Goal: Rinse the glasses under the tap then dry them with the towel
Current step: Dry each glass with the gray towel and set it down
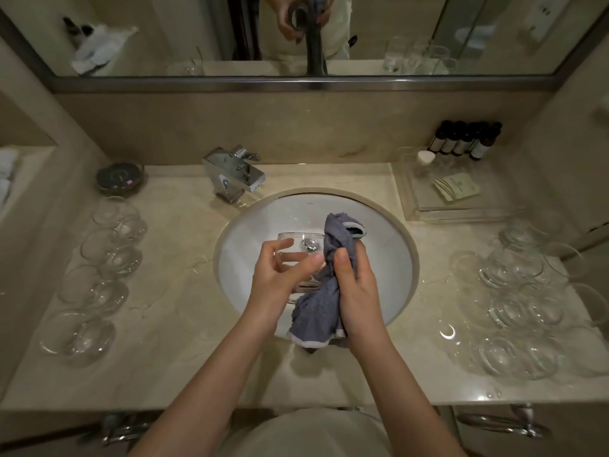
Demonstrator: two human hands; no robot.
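Over the white sink basin (389, 258) my left hand (280, 275) holds a clear glass (298, 244), fingers curled round its side. My right hand (354, 288) grips a grey-blue towel (329, 288) bunched up against the right side of the glass. The towel hangs down past my right palm to the sink's front rim. The chrome tap (235, 174) stands at the back left of the sink; no water is seen running. Several clear glasses (108, 255) stand on the counter at left, and several more glasses (524, 298) at right.
A dark round dish (120, 178) sits at the back left. At the back right is a clear tray (461, 199) with a packet, and small dark bottles (464, 140) behind it. A mirror (296, 34) covers the wall above.
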